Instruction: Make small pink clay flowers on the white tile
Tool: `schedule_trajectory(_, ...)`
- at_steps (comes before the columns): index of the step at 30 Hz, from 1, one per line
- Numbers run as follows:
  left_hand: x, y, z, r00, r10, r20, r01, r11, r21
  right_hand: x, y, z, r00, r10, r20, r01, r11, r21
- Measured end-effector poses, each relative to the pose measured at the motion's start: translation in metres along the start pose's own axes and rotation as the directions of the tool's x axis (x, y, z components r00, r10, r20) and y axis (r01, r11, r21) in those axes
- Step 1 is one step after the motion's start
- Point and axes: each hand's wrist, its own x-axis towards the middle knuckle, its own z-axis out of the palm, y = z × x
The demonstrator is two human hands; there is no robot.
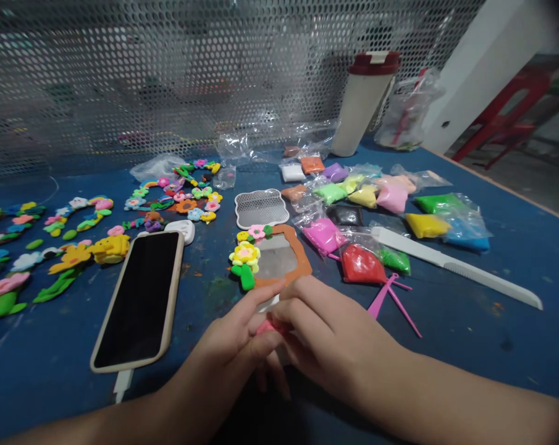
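Note:
Near the front of the table my left hand (pixel 242 337) and my right hand (pixel 323 321) meet, fingers closed around a small lump of coral-pink clay (pixel 266 327). Most of the lump is hidden by my fingers. Something white (pixel 270 303) shows between my hands; its kind I cannot make out. Just beyond them lies a small mirror (pixel 272 258) with a brown clay border. A yellow clay flower (pixel 244 254), a pink one (pixel 256 232) and green leaves sit along its left side. Behind it, a white-framed mirror (pixel 261 209) has no clay on it.
To the left lie a phone (pixel 142 303) with a cable, a white case (pixel 181 230) and several clay-decorated pieces (pixel 78 213). On the right are bagged clays (pixel 362 262), pink tools (pixel 390 296) and a white serrated knife (pixel 459 266). A tumbler (pixel 365 105) stands behind, by a perforated metal panel (pixel 168 80).

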Motion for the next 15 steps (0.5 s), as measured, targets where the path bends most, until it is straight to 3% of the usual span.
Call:
schedule_trajectory(3, -0.001, 0.008, 0.002, 0.995, 0.016, -0.101, -0.017, 1.000, -0.010, 0.001, -0.001, -0.004, 0.999, 0.052, 0.004, -0.052, 0.998, -0.030)
schedule_trajectory(5, 0.000, 0.013, 0.003, 0.972, 0.020, -0.232, -0.028, 0.999, -0.030, 0.003, 0.000, -0.010, 0.976, 0.218, -0.022, -0.217, 0.975, 0.051)
schedule_trajectory(7, 0.002, 0.015, 0.002, 0.942, 0.047, -0.332, -0.065, 0.997, -0.043, 0.004, 0.003, -0.016, 0.914, 0.404, -0.037, -0.388, 0.898, 0.206)
schedule_trajectory(9, 0.005, 0.014, 0.001, 0.935, 0.068, -0.347, -0.097, 0.993, -0.065, 0.004, 0.005, -0.022, 0.847, 0.531, 0.004, -0.495, 0.787, 0.369)
schedule_trajectory(11, 0.006, 0.012, 0.000, 0.946, 0.064, -0.319, -0.099, 0.991, -0.094, 0.005, 0.007, -0.024, 0.810, 0.581, 0.076, -0.537, 0.683, 0.496)
schedule_trajectory(15, 0.006, 0.009, -0.001, 0.950, 0.015, -0.312, -0.049, 0.993, -0.103, 0.004, 0.007, -0.024, 0.796, 0.586, 0.152, -0.531, 0.556, 0.640)
